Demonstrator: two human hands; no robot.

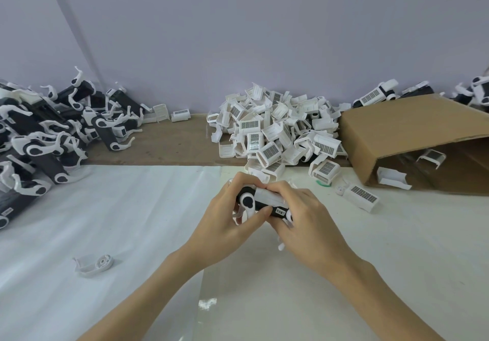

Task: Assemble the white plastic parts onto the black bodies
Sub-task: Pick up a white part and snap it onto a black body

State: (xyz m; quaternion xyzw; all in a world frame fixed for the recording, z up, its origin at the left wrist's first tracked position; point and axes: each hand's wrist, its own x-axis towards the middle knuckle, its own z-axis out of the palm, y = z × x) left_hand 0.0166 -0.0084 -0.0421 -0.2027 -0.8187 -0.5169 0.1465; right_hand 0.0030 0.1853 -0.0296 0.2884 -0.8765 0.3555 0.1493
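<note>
White covers still lie in a big heap (277, 131) at the back of the table, so plenty is left. Both hands, left hand (232, 216) and right hand (299, 216), are closed around one black body (264, 203) at centre, seemingly pressing a white part on, while black bodies with white parts attached pile up (45, 134) at left.

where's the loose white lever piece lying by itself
In the head view the loose white lever piece lies alone on the white sheet, lower left, left of the left forearm and nearer than the pile of black bodies.
</note>
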